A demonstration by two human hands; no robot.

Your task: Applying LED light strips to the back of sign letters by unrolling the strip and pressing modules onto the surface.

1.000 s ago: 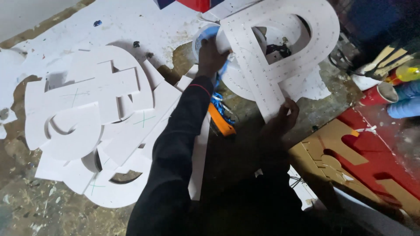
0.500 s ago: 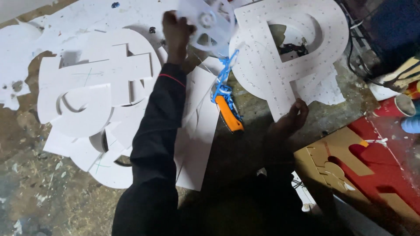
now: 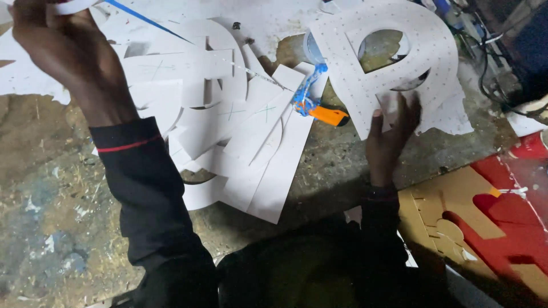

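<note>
My left hand [image 3: 57,51] is raised at the top left, closed on a white round piece [image 3: 71,5] that is mostly cut off by the frame's edge; a thin blue strand [image 3: 145,20] runs from it down toward the bench. My right hand [image 3: 388,134] rests with fingers spread on the lower edge of a big white cut-out letter [image 3: 399,63] dotted with small holes. An orange and blue hand tool [image 3: 319,108] lies just left of that letter.
A pile of white cut-out letter shapes and strips [image 3: 228,125] covers the middle of the dirty workbench [image 3: 51,228]. Red and tan cut-out boards [image 3: 485,217] lie at the lower right. Dark cables [image 3: 496,74] run along the right edge.
My left hand has swung the white round piece up and leftwards, away from the big letter, trailing the blue strand. My right hand stays on the big letter.
</note>
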